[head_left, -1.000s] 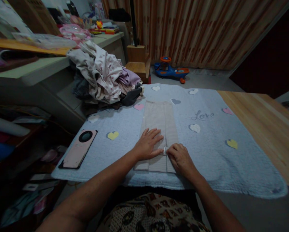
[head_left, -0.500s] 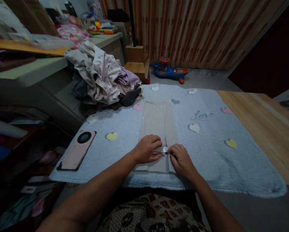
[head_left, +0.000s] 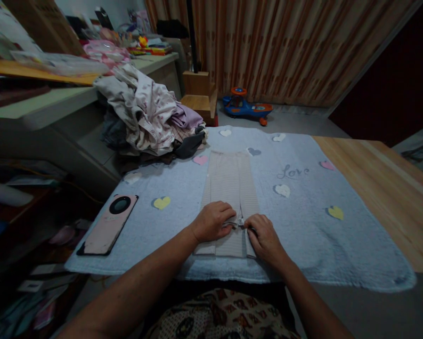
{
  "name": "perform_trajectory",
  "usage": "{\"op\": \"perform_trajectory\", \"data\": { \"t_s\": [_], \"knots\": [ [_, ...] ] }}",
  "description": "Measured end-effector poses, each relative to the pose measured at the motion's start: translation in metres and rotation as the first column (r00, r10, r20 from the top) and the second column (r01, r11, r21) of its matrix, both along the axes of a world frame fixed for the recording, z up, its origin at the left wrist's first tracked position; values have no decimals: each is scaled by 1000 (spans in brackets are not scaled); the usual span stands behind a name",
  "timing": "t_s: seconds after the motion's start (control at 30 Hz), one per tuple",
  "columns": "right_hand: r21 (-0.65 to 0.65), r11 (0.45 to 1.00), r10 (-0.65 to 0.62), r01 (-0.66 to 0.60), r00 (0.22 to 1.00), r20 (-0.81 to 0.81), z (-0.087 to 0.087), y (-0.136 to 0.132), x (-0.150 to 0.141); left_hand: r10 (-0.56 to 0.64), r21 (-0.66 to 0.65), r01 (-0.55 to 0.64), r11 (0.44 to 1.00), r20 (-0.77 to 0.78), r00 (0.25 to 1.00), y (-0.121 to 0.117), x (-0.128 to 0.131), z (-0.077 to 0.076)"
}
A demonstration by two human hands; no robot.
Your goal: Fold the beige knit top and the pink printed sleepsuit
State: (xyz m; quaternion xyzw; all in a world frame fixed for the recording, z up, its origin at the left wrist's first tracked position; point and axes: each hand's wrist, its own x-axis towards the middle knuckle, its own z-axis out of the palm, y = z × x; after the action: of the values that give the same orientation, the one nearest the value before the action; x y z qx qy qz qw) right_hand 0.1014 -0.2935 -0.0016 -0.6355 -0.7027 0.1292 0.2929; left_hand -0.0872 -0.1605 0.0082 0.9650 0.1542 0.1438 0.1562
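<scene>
A light beige ribbed garment [head_left: 225, 176], folded into a long narrow strip, lies on a pale blue blanket [head_left: 296, 245] patterned with hearts. Its exact kind I cannot tell. Near its lower end, my left hand [head_left: 214, 221] pinches the fabric from the left side. From the right, my right hand [head_left: 264, 235] grips an edge of the same cloth between thumb and fingers. A small white label [head_left: 240, 221] shows in the gap between the two hands. Parts of the cloth under the fingers are hidden.
A heap of crumpled clothes [head_left: 151, 113] sits at the blanket's far left corner. A pink phone [head_left: 109, 226] lies on the left of the blanket. Bare wooden tabletop [head_left: 381, 188] extends to the right. Beyond, a blue ride-on toy [head_left: 247, 108] stands on the floor near the curtain.
Both hands keep their hold on the garment, with the fabric by the left fingers slightly lifted and the label partly more covered. The whole view has shifted slightly.
</scene>
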Motion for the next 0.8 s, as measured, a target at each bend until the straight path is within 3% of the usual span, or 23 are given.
{"op": "perform_trajectory", "data": {
  "t_s": [0.3, 0.8],
  "knots": [
    [6, 1000, 4, -4, 1000, 11, -3, 0, 1, 37, -90, -27, 996, 117, 992, 1, 0, -9],
    [-26, 1000, -6, 5, 998, -58, 2, 1, 2, 63, -261, 3, 965, 245, 968, 5, -2, -6]
  ]
}}
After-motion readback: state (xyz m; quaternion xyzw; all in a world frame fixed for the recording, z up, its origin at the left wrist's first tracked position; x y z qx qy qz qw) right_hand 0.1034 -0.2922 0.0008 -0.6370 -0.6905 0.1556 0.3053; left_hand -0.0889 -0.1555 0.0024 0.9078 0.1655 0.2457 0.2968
